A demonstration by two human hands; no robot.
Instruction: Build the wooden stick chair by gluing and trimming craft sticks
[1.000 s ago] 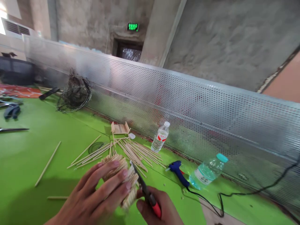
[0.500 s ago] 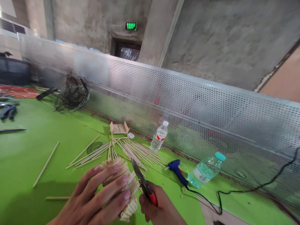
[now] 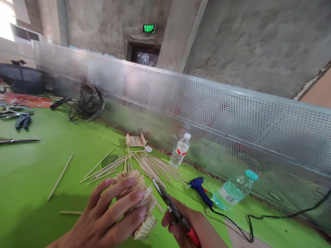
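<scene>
Under the spread fingers of my left hand [image 3: 113,210] is a rough bundle-like piece built of short pale wooden sticks [image 3: 146,196]; the hand grips it from above. My right hand [image 3: 186,224] is wrapped round the red handles of a pair of pruning shears [image 3: 172,206]. Their dark blades point up and away, just right of the wooden piece and apart from it. Past both hands, many thin wooden sticks [image 3: 155,165] lie fanned out on the green table. A small chair-like stick model [image 3: 136,141] stands behind them.
A blue glue gun [image 3: 200,191] with a black cord lies to the right, beside a teal-capped bottle [image 3: 235,189]. A clear water bottle [image 3: 180,151] stands near the perforated metal screen [image 3: 207,113]. Wire coil [image 3: 86,103] and pliers [image 3: 23,121] are at left.
The shears have drawn back to the right, away from the wooden piece. My left hand keeps its grip on the piece. The whole view has shifted slightly.
</scene>
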